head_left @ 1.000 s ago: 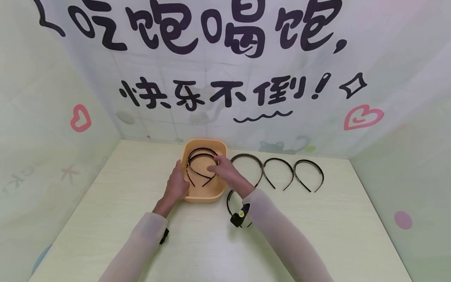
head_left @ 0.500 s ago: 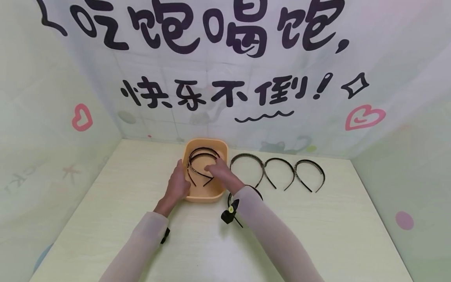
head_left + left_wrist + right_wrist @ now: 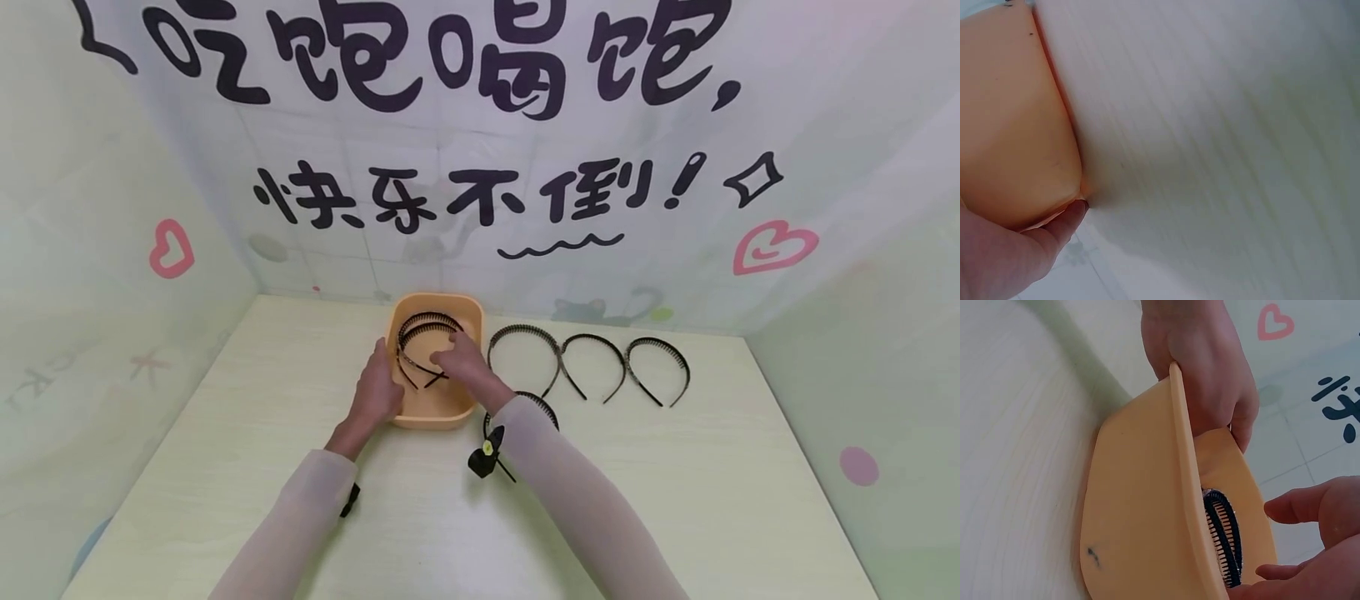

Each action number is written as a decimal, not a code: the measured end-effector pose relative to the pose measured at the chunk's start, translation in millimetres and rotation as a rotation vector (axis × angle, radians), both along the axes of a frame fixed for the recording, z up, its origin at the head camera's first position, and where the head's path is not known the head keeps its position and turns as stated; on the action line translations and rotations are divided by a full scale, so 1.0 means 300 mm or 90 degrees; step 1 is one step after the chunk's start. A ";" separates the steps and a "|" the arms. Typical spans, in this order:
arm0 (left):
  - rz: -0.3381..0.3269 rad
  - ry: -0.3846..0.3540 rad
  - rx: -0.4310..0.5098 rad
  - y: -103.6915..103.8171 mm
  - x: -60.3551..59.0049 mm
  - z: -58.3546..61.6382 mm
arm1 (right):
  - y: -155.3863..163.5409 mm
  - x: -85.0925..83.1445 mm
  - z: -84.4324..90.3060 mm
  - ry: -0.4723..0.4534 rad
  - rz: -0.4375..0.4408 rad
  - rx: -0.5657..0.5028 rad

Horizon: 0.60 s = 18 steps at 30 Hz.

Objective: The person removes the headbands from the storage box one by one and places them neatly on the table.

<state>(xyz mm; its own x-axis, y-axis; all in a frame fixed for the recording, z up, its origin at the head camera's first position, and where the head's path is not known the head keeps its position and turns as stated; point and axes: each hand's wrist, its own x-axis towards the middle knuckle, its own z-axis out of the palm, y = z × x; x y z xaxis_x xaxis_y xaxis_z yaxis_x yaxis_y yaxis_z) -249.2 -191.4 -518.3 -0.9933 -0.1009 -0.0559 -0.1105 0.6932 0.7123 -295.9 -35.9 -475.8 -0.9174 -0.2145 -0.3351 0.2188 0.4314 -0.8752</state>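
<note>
An orange plastic bin stands near the back of the table, with two black toothed headbands overlapping inside it. My left hand grips the bin's left side; in the left wrist view the fingers bend around the bin wall. My right hand reaches over the bin's right rim, fingertips right at the front headband's right side. In the right wrist view that hand's thumb stands apart from its fingers, beside the headbands in the bin.
Right of the bin, three headbands lie in a row along the back of the table. Another headband lies nearer, partly hidden under the right sleeve. Printed fabric walls enclose the table's back and sides.
My right hand has shifted slightly left, deeper over the bin. The front headband's lower ends have moved a little left and back. My left hand stays on the bin.
</note>
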 end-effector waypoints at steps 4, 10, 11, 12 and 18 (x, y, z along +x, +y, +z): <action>-0.001 0.010 -0.002 -0.002 -0.001 -0.005 | -0.001 0.008 0.008 0.081 -0.021 0.056; -0.005 0.015 -0.005 -0.002 -0.002 -0.007 | 0.006 -0.001 0.009 0.143 -0.086 0.000; -0.004 0.013 -0.006 -0.002 -0.001 -0.007 | 0.006 -0.004 0.008 0.135 -0.096 -0.031; -0.004 0.011 -0.008 -0.001 -0.001 -0.006 | 0.006 -0.006 0.008 0.125 -0.101 -0.054; 0.000 0.005 -0.007 -0.002 0.000 -0.004 | 0.002 -0.020 -0.002 0.052 -0.121 -0.132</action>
